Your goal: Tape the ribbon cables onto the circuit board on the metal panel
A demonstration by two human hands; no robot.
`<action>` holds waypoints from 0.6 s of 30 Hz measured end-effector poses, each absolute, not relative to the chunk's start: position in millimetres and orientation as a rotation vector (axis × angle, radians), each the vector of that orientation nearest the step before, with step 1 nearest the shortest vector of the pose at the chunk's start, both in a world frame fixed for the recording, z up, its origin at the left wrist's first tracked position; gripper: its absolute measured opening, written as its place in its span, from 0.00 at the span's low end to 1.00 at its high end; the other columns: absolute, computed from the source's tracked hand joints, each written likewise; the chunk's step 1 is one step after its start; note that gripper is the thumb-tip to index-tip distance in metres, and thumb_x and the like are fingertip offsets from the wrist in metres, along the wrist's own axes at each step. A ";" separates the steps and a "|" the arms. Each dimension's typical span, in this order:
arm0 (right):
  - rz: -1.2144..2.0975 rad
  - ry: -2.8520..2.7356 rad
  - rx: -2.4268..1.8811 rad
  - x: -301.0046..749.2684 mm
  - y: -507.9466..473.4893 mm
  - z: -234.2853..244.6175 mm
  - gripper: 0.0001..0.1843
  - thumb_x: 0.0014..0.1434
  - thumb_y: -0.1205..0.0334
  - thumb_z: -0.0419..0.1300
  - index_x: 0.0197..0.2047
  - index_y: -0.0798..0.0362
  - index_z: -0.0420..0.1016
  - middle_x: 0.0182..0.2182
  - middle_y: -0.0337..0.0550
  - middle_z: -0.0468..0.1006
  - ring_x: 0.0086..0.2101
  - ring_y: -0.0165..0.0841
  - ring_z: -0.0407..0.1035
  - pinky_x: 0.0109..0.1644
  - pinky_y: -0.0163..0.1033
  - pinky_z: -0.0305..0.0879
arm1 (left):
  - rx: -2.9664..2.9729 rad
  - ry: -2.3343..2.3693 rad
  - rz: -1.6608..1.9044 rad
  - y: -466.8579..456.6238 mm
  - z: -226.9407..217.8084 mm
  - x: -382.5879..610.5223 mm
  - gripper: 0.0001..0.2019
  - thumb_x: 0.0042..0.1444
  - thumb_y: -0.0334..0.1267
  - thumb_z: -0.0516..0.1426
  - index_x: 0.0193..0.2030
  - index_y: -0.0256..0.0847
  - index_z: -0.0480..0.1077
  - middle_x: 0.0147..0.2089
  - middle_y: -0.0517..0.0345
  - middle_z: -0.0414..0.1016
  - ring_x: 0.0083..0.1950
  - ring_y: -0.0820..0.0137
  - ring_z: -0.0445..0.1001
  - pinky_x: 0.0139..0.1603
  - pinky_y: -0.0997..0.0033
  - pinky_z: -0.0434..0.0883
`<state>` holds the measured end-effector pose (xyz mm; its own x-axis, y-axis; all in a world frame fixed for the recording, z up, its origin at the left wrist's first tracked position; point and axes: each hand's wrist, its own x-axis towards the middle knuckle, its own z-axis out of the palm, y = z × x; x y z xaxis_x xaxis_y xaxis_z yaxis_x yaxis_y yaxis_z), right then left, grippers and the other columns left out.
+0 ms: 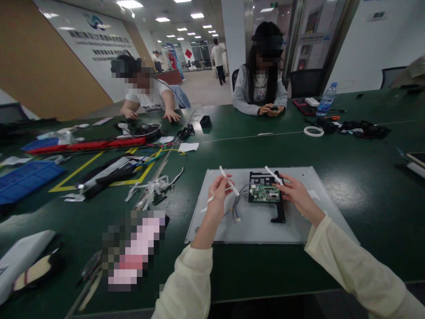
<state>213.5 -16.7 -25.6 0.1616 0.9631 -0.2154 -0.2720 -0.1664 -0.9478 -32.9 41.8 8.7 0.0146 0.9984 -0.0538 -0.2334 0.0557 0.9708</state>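
Note:
My left hand (219, 192) is closed on a white strip (229, 180) that looks like tape, above the left part of a grey panel (312, 177). Another white piece dangles below that hand. With thumb and fingers together, my right hand (294, 192) pinches a shorter white strip (272, 174) over the right side of a black plastic bracket (279, 213). A green circuit board (264, 193) sits on the bracket, which lies on the panel. Grey cables (236, 207) run from the board toward my left hand.
Crumpled white strips (157, 188) lie left of the panel, beyond a pixelated flat object (141, 248). Blue trays (29, 177) stand farther left. Two people sit across the green table, near a water bottle (327, 99) and a white tape roll (314, 131).

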 end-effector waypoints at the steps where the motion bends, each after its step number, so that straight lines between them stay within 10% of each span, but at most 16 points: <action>1: 1.319 -0.790 -1.236 213.8 -16.1 -27.0 0.36 0.47 0.58 0.67 0.58 0.51 0.63 0.41 0.45 0.80 0.40 0.36 0.74 0.36 0.36 0.73 | 1.024 1.048 1.246 41.0 8.9 -32.6 0.13 0.49 0.44 0.61 0.38 0.39 0.72 0.29 0.58 0.72 0.32 0.74 0.71 0.33 0.77 0.68; 18: 1.190 -0.998 -1.444 222.4 -6.4 -36.6 0.36 0.48 0.54 0.64 0.60 0.53 0.62 0.41 0.46 0.79 0.36 0.35 0.74 0.32 0.36 0.71 | 1.135 1.147 1.128 30.3 18.5 -26.1 0.10 0.47 0.42 0.61 0.34 0.38 0.75 0.27 0.55 0.74 0.30 0.72 0.71 0.30 0.77 0.67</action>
<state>222.4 -6.4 -36.6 0.1832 0.9663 -0.1807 0.0100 -0.1856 -0.9826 -26.1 30.3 18.5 0.0739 0.9941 -0.0789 -0.0619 0.0835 0.9946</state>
